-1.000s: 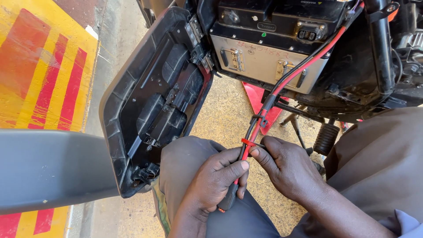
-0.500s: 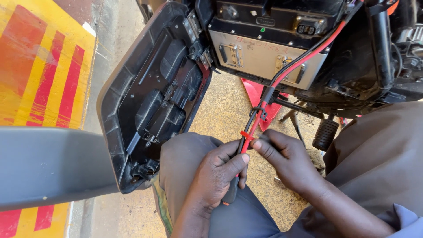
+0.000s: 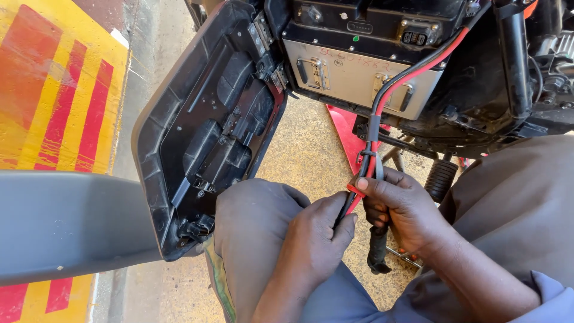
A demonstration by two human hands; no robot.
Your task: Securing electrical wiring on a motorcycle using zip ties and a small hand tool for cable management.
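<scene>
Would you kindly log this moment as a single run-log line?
left hand: grips cables | right hand: pinches red cable end, thumb on it | cables: red and black, run up to battery box | open side cover at left

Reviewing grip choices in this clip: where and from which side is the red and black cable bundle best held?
Probably on the free stretch of the cable bundle below the metal battery box, where it hangs clear. Coming from the sides suits it; the left hand and right hand pinch it there.
</scene>
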